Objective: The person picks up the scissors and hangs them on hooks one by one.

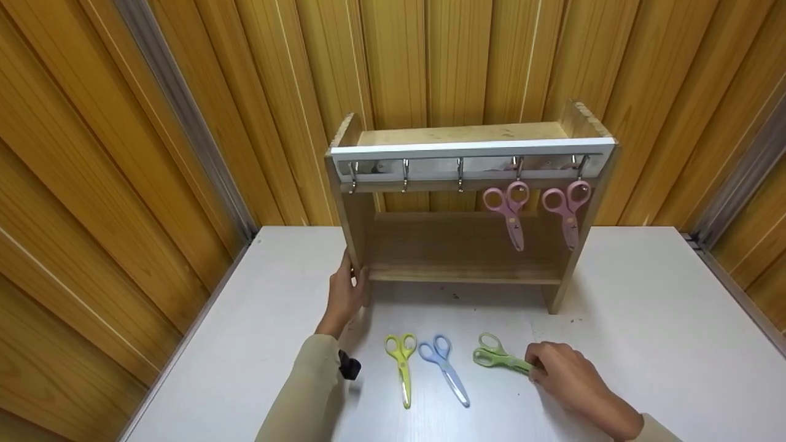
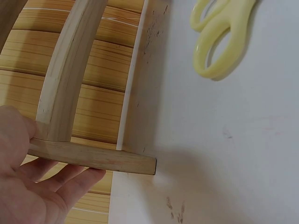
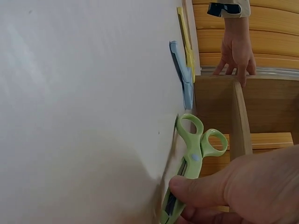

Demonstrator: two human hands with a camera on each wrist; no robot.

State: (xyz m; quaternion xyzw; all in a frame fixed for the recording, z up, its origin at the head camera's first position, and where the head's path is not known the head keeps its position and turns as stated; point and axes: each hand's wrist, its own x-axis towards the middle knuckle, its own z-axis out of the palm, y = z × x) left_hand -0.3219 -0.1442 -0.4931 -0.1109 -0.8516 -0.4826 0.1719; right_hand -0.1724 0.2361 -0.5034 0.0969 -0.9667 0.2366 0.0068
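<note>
My right hand (image 1: 568,374) pinches green scissors (image 1: 500,359) by the blade end, handles pointing left; in the right wrist view the thumb lies over the blades and the finger loops face away from the palm. With my left hand (image 1: 345,293) I hold the lower left side panel (image 2: 103,158) of a wooden rack (image 1: 463,245), thumb on one face and fingers on the other. Yellow scissors (image 1: 402,362) and light blue scissors (image 1: 443,362) lie on the table in front of it. Two pink scissors, one (image 1: 511,212) left of the other (image 1: 570,212), hang from the rack's right-hand hooks.
A white strip (image 1: 430,166) across the rack's top front carries several metal hooks; those on the left and middle hold nothing. The white table (image 1: 245,368) is bounded by wood-patterned walls (image 1: 393,61) behind and at the sides.
</note>
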